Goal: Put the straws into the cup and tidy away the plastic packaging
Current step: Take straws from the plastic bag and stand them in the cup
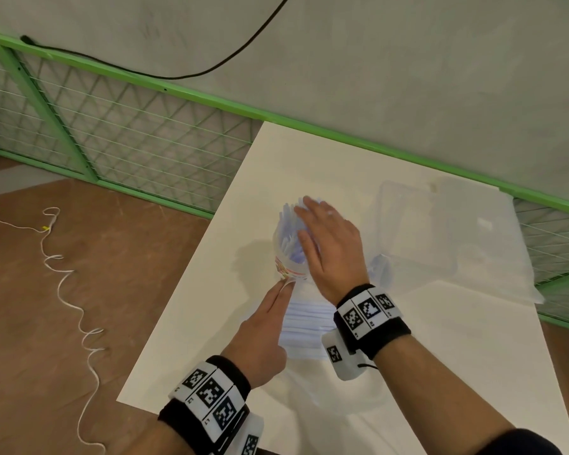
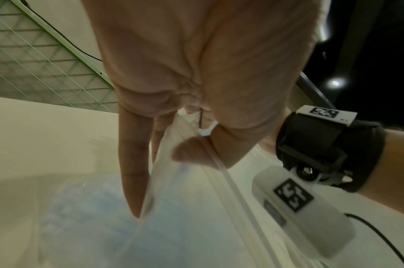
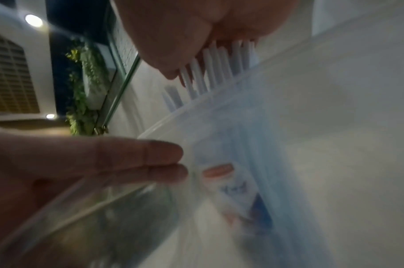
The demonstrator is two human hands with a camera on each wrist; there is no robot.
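Note:
A clear cup [image 1: 289, 269] with a printed band stands on the white table [image 1: 457, 349], full of upright white straws [image 1: 288, 224]. My right hand [image 1: 309, 218] lies over the straw tops with its fingers straight. The right wrist view shows the straw ends [image 3: 210, 68] against that hand, above the cup rim [image 3: 173, 116]. My left hand [image 1: 284, 285] reaches to the cup's base and pinches the edge of the plastic packaging [image 1: 306, 326], which still holds white straws. In the left wrist view, thumb and index finger [image 2: 169, 157] pinch the thin film [image 2: 196, 217].
A second clear plastic bag [image 1: 440, 231] lies flat at the table's back right. The table's left edge drops to a brown floor with a white cord [image 1: 66, 284]. A green mesh fence [image 1: 128, 133] and a black cable [image 1: 178, 73] run behind.

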